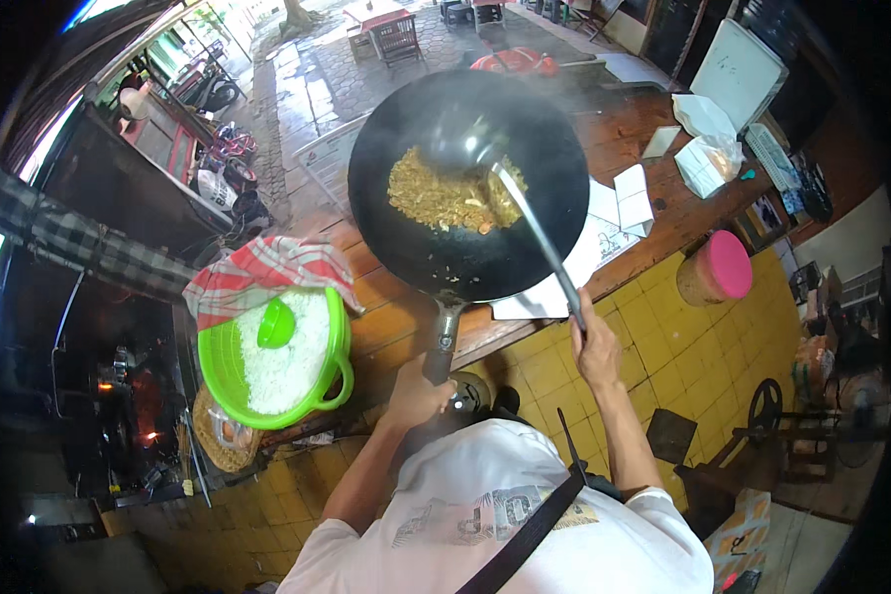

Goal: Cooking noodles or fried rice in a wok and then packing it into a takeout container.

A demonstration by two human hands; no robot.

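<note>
My left hand (418, 396) grips the handle of a large black wok (445, 260) held over a wooden counter. Fried rice (438, 194) lies in the middle of the wok, with faint steam above it. In my right hand (596, 347) is the shaft of a metal ladle (542, 234); its bowl is in the wok over the rice, partly blurred. At the left, a green plastic basket (335, 349) holds white rice (291, 364) and a green scoop (275, 324), and a red and white checked cloth (267, 271) partly covers it.
White papers (605, 223) lie on the wooden counter (386, 315) right of the wok. Farther right are a wrapped packet (705, 167) and a blue-green rack (772, 156). A container with a pink lid (728, 264) stands beside the counter. Flames (151, 436) show at the lower left, near a woven tray (224, 442).
</note>
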